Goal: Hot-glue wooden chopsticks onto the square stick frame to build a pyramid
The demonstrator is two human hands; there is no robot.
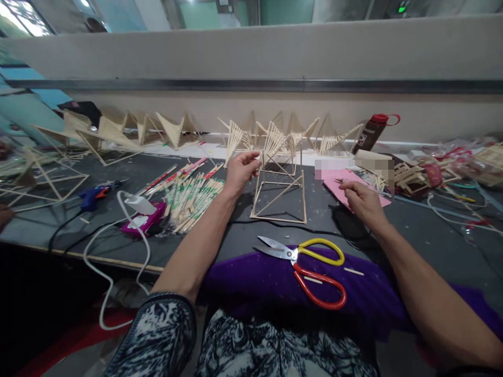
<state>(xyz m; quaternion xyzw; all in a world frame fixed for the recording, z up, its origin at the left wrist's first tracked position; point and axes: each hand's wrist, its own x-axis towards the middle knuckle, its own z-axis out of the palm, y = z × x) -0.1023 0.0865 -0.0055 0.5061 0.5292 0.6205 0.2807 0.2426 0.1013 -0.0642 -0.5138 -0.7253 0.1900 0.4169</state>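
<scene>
My left hand is closed in a pinch at the top of an upright on a small wooden stick frame. The frame has a square base, uprights and slanting sticks, and stands on the dark table. Off to the right, my right hand is closed over a pink sheet or pad. A thin, pointed, pen-like thing shows at its fingertips; its kind is unclear. Between my forearms, large scissors with one yellow and one red handle lie partly spread on purple cloth.
Several stick models line the wall. Bundled chopsticks with printed wrappers, a magenta power block with a white cable, and a blue glue gun lie left. A brown bottle and piled sticks are at right.
</scene>
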